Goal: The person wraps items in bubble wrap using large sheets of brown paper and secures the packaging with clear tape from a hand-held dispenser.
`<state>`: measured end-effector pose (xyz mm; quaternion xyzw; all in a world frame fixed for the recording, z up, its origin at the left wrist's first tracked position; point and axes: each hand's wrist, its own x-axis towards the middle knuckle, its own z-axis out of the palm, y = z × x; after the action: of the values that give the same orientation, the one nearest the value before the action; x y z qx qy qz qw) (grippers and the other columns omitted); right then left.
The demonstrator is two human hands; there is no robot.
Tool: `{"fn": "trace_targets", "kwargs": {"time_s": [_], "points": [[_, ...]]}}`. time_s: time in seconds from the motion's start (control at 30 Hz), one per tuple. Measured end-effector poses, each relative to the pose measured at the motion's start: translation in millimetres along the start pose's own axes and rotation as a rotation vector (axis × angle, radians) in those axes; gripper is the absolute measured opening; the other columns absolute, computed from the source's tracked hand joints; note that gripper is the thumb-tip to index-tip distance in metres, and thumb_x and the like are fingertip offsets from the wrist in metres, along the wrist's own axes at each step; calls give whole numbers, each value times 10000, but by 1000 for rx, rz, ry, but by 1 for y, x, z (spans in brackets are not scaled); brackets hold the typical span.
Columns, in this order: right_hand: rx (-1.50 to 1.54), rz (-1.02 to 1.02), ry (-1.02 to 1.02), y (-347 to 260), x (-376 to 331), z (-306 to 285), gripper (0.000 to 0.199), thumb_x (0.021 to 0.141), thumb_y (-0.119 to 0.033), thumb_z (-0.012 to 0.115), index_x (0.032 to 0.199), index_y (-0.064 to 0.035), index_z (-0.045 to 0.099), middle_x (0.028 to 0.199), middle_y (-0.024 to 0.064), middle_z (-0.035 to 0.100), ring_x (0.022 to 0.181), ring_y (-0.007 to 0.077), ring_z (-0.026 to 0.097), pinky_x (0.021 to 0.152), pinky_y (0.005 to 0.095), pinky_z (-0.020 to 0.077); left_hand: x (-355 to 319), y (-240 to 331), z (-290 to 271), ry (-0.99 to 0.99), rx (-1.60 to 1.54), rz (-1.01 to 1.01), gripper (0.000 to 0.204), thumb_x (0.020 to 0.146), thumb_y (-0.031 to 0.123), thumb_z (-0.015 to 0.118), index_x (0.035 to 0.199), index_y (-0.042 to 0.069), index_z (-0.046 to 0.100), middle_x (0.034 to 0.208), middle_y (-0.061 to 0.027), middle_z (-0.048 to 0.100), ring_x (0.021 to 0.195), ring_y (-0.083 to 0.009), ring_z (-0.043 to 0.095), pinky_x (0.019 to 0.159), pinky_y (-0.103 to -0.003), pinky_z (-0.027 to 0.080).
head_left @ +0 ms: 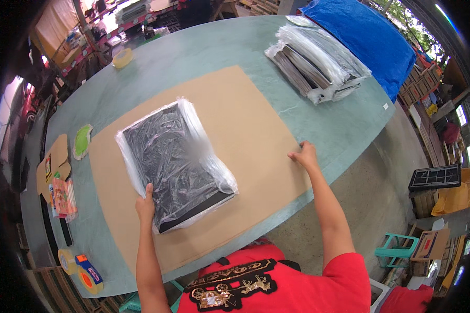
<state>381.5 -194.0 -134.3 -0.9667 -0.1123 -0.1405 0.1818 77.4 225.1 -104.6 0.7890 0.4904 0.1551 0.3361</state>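
A flat, dark rectangular stack (164, 151) wrapped in clear plastic lies at a slant on a brown cardboard sheet (256, 125). Its wrap bunches up white along the right side, and a bare black strip shows at the near end. My left hand (145, 206) grips the stack's near left edge, thumb on top, the other fingers mostly hidden. At the sheet's right edge, my right hand (305, 155) is closed, with its thumb over the cardboard and its fingers curled along the border.
More plastic-wrapped dark pieces (318, 65) are piled at the far right of the green table (344, 135), near a blue tarp (363, 36). Clear tape (122, 58) sits far left. A green-white patch (82, 142), a pink packet (63, 198) and a tape dispenser (90, 275) line the left side.
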Motion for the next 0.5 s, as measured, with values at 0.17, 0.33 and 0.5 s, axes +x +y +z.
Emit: {"fn": "trace_targets", "kwargs": {"time_s": [0.17, 0.33, 0.5], "points": [[580, 468, -488, 7, 34, -26, 221, 632, -122, 711, 775, -26, 573, 692, 50, 583, 587, 149, 553, 543, 261, 451, -3, -5, -3, 56, 261, 106, 643, 774, 530, 491, 903, -97, 553, 965, -272, 537, 929, -385, 519, 765, -417, 406], [1241, 522, -929, -56, 44, -97, 134, 673, -116, 678, 666, -60, 557, 797, 25, 602, 560, 77, 503, 461, 205, 383, -25, 130, 8, -18, -96, 566, 273, 726, 143, 612, 932, -27, 553, 984, -184, 535, 879, -276, 517, 751, -355, 419], [1370, 225, -1216, -109, 24, -104, 189, 678, -132, 709, 615, -68, 542, 1070, 74, 568, 563, 58, 473, 479, 186, 381, -70, 249, 98, -894, -663, 284, 271, 826, 233, 572, 846, -37, 569, 716, -71, 594, 664, -149, 595, 565, -270, 486]]}}
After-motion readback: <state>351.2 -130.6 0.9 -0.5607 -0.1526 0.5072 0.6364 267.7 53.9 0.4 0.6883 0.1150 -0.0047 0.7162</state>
